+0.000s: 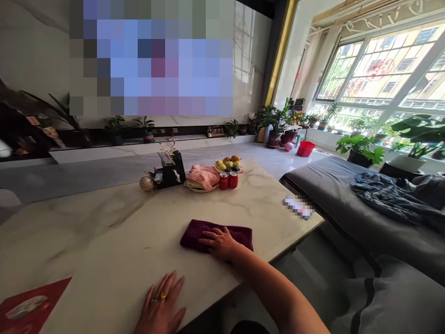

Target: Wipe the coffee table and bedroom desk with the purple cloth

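Note:
My right hand lies flat with spread fingers on a folded dark purple cloth, pressing it against the marble-patterned table. The cloth is a wide rectangle, and part of it is hidden under the hand. Nearer the front edge, my left hand rests palm down on the bare tabletop, its fingers stretched out and rings on them. It holds nothing and sits apart from the cloth, to its lower left.
Two red cans stand beside a fruit bowl and a pink cloth on a round tray. Left of them are a black holder and a gold ball. A red sheet lies front left; a grey sofa stands right.

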